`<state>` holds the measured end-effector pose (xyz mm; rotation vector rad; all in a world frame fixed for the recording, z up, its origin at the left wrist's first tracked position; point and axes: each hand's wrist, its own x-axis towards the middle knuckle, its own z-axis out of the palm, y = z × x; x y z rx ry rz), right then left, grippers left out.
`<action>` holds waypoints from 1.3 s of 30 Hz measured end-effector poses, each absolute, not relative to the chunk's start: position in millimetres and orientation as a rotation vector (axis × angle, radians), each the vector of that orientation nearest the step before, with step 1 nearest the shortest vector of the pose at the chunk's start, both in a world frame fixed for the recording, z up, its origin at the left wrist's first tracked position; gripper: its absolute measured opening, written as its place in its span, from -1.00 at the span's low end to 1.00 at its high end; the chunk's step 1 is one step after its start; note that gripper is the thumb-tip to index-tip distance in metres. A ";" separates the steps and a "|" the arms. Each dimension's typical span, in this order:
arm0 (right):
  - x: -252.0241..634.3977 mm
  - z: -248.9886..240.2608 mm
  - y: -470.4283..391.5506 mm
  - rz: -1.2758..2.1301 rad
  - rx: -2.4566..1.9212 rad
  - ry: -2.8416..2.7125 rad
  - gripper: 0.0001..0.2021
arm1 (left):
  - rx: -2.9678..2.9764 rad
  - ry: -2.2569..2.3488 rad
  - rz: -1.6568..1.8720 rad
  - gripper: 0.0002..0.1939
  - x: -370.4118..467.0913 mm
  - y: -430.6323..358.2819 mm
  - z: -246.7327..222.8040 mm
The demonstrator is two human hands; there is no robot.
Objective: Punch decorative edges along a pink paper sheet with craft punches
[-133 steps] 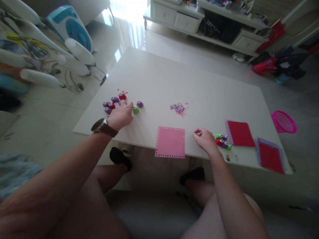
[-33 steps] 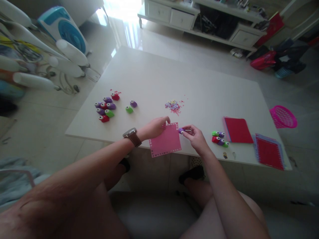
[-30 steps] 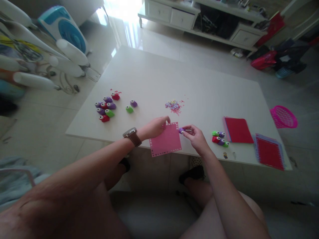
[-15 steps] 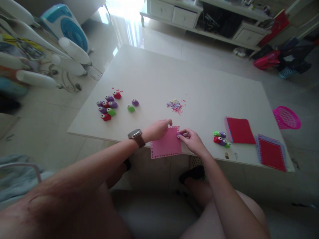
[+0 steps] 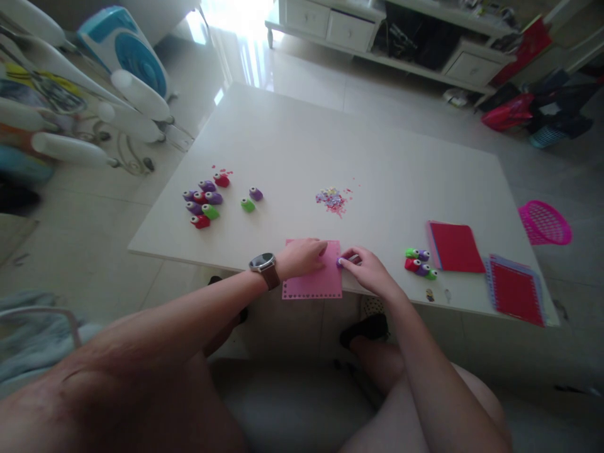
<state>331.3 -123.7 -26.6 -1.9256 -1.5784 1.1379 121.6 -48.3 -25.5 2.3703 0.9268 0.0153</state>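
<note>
A pink sheet of paper (image 5: 309, 288) lies at the table's front edge, its lower part jutting past the edge. Small punched holes run along its borders. My left hand (image 5: 304, 257), with a watch on the wrist, rests over the sheet's upper part, fingers curled down against it; the fingertips are partly hidden. At the sheet's right edge, my right hand (image 5: 361, 264) pinches a small purple craft punch (image 5: 339, 262) between thumb and fingers. Beyond the sheet is a pile of tiny paper cutouts (image 5: 333, 200).
Several red, green and purple craft punches (image 5: 204, 202) stand at the table's left, and another group (image 5: 419, 264) at the right. Near these lie a stack of coloured paper (image 5: 457, 248) and a second stack with punched edges (image 5: 515, 292). A pink basket (image 5: 545, 223) is beyond the table's right edge.
The pink paper has turned slightly and straightened. My left hand has shifted from its top edge further onto the sheet. My right hand stays at the right edge with the punch, slightly lower.
</note>
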 end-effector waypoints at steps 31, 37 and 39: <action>329.0 -17.2 -120.9 1.161 -1.961 -1.549 -0.92 | 2.396 0.887 -0.059 -0.85 121.5 -46.3 -27.0; 329.0 -22.7 -121.1 1.158 -1.917 -1.550 -0.91 | 2.390 0.884 -0.049 -0.84 121.5 -46.3 -28.5; 328.3 -24.4 -120.9 1.160 -1.903 -1.544 -0.90 | 2.390 0.880 -0.040 -0.84 121.5 -46.3 -28.9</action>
